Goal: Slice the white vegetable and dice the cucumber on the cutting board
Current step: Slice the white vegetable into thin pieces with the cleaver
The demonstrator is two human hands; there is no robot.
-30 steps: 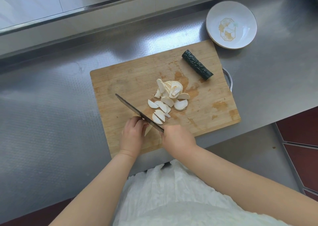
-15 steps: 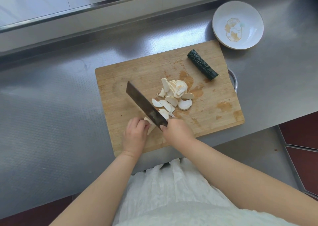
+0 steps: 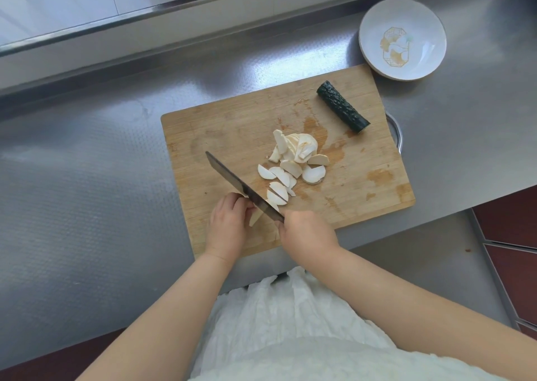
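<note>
The right hand (image 3: 305, 234) grips a dark cleaver (image 3: 242, 189), its handle hidden; the left hand (image 3: 228, 226), fingers curled, seemingly pins the mostly hidden white vegetable piece (image 3: 255, 216) at lower centre.

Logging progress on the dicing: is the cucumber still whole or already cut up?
Uncut: the cucumber lies as one piece at the cutting board's far right.

Kitchen, stainless steel counter (image 3: 87, 177), wooden cutting board (image 3: 232, 125), white plate (image 3: 374, 52)
</note>
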